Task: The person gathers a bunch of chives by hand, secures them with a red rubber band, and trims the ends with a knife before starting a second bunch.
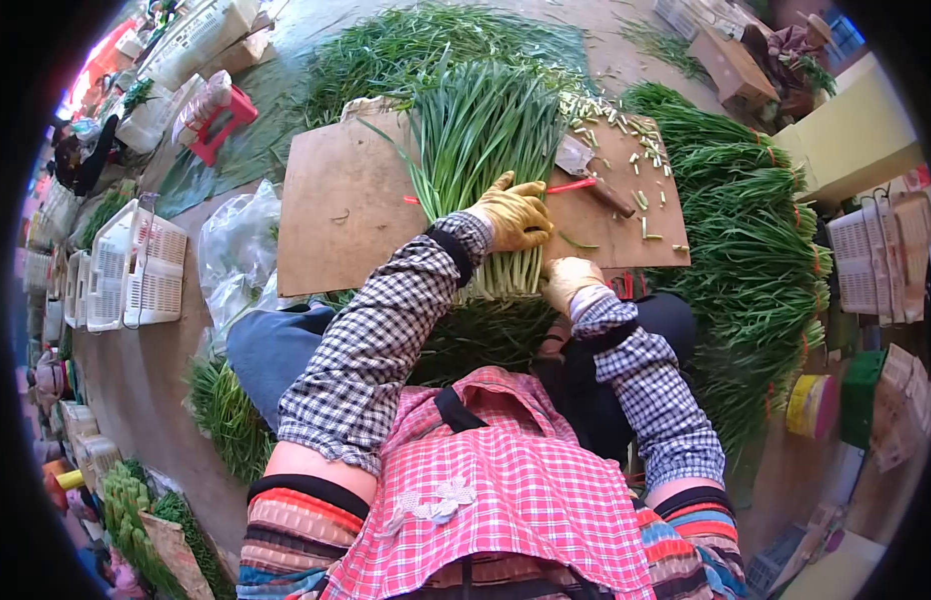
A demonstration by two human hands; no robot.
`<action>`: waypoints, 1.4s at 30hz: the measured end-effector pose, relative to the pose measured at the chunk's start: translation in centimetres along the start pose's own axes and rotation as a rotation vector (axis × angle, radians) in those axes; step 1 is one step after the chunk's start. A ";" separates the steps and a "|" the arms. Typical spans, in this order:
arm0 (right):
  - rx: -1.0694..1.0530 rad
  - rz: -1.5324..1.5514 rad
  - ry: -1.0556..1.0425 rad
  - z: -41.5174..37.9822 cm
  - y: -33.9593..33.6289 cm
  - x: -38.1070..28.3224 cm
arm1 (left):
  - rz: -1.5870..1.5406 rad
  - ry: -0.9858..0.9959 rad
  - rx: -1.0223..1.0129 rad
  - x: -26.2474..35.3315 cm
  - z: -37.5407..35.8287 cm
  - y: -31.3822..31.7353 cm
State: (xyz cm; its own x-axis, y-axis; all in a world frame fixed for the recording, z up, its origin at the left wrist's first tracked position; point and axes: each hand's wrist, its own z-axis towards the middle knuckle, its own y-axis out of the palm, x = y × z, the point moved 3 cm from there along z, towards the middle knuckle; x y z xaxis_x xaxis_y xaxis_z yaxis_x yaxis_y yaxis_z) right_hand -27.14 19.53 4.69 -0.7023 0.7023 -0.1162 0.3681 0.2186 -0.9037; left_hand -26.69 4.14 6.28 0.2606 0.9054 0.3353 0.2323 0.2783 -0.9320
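Observation:
A large bunch of garlic chives (486,135) lies on a wooden board (336,200), its pale stem ends pointing toward me. My left hand (514,213), in a yellow glove, grips the bunch from above, fingers curved across the stems. At the right side of the stem ends is my gloved right hand (571,283), touching them or right beside them; its fingers are largely hidden. A red strip (571,186) runs crosswise at the bunch, its ends showing on both sides. A cleaver with a wooden handle (612,198) rests on the board to the right.
Cut stem pieces (641,165) are scattered over the board's right part. Tied bunches of chives (736,220) are stacked to the right, and loose chives (386,60) are heaped behind the board. White crates (136,265) and a clear plastic bag (238,250) are at left, near a red stool (221,120).

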 end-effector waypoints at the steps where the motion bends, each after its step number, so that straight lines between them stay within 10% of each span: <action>1: 0.005 -0.023 -0.011 0.0 -0.2 -0.4 | -0.005 -0.002 0.002 -0.1 0.0 0.0; 6: -0.551 0.479 -0.339 -6.2 -3.9 -4.3 | -0.029 0.010 0.014 -0.2 -0.2 0.2; 10: 0.505 0.261 -0.413 -3.9 -3.7 -4.1 | -0.028 0.023 -0.002 -1.1 0.5 1.1; 21: 0.370 -0.100 -0.438 0.3 -1.1 -4.9 | -0.057 0.028 -0.112 -2.3 1.4 1.9; 25: 0.389 0.405 -0.659 -1.1 -3.4 -3.5 | -0.091 0.017 -0.117 -2.7 1.8 2.1; 30: -0.139 1.006 -0.448 -9.6 -11.7 -3.3 | -0.148 0.005 -0.110 -2.4 1.6 1.5; 35: -0.082 1.367 -1.563 -15.4 -14.8 -2.2 | -0.327 0.041 0.066 -2.1 0.7 -0.1; 37: -0.278 1.409 -1.709 -15.3 -14.3 -2.5 | -0.526 0.050 0.211 -1.9 -0.6 -1.7; 38: -0.258 1.280 -1.559 -14.3 -12.9 -2.3 | -0.631 0.153 0.487 -2.3 -1.6 -2.4; 40: -0.357 0.633 -0.586 -13.3 -10.9 -4.0 | -1.035 0.175 0.870 -3.3 -4.4 -3.7; 42: -0.212 0.228 -0.351 -11.8 -8.6 -3.8 | -0.849 -0.103 1.238 -4.7 -9.1 -4.8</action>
State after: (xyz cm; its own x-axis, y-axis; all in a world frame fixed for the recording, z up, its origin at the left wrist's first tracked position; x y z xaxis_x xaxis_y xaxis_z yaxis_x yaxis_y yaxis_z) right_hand -20.43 22.99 17.73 -0.7392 0.4847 -0.4677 0.6279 0.2448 -0.7388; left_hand -20.53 -4.34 10.44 0.3810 0.3440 0.8582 -0.6540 0.7564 -0.0129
